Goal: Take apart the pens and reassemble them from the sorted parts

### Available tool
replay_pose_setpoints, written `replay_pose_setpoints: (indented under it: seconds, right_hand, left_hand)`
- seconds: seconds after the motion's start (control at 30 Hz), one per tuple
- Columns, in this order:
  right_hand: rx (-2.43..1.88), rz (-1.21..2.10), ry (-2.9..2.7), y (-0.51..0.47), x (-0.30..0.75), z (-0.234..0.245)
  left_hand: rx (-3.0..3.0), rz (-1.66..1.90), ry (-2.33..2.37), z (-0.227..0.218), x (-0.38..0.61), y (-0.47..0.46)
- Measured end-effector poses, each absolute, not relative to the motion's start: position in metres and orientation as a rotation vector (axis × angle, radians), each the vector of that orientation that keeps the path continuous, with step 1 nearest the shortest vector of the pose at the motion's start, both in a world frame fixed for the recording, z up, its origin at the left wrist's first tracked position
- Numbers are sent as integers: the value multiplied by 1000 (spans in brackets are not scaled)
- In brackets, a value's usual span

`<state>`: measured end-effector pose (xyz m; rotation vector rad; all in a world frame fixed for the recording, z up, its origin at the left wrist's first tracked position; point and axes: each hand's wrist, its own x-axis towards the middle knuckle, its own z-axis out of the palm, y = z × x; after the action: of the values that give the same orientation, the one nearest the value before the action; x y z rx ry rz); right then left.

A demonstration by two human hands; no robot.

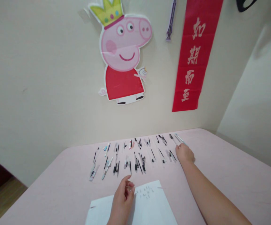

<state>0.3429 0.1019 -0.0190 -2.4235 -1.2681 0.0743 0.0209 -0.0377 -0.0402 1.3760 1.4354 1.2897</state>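
Several pens and pen parts lie in two rows across a pink table. My right hand reaches to the right end of the rows, fingers closed around a clear pen near the table's far edge. My left hand rests on a white sheet of paper at the near edge, its fingers curled loosely with nothing visible in them. The sheet bears a few small handwritten marks.
A cream wall stands right behind the table, with a cartoon pig cutout and a red banner with characters. The wall turns a corner at the right. Wooden floor shows at the lower left.
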Motion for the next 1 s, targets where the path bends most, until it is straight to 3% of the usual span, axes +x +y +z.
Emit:
replay_pose_setpoints:
  seconds: [0.5,0.73,1.0]
  right_hand:
    - [-2268,121,-1235,96,345,-27]
    - [-1893,100,-1482,76,334,-52]
    - [-1923,-74,-1752,55,309,-38]
  left_hand:
    - [1421,1242,1432,-44,18,-37]
    - [1578,1081,1498,-31,19,-42]
    - [1589,1059,1482,-33,19,-41]
